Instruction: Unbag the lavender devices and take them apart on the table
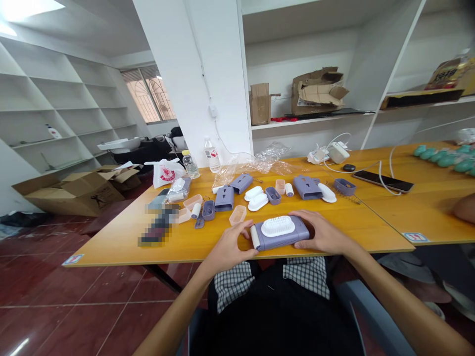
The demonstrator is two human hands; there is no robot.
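Note:
Near the table's front edge lies a purple cleaning-brush case (284, 240), long side facing me. A white oval bristle brush (278, 226) sits on its upper face, bristles up. At the case's left end is a white roller (255, 237). My left hand (232, 247) is closed about that end, thumb and fingers on either side of the roller. Gripping the right end, my right hand (322, 232) has its fingers behind and its thumb at the front. Just beyond the case are two white brush heads (257, 201) and a purple oval cup (273, 195).
Several purple casings (224, 199), clear trays (237, 215) and small rollers (196, 210) lie across the table. Crumpled plastic wrap (272, 154), two bottles (212, 155) and a white charger (337, 152) stand behind. Right, a phone (384, 181) with a cable; another person's arm (465, 207) shows.

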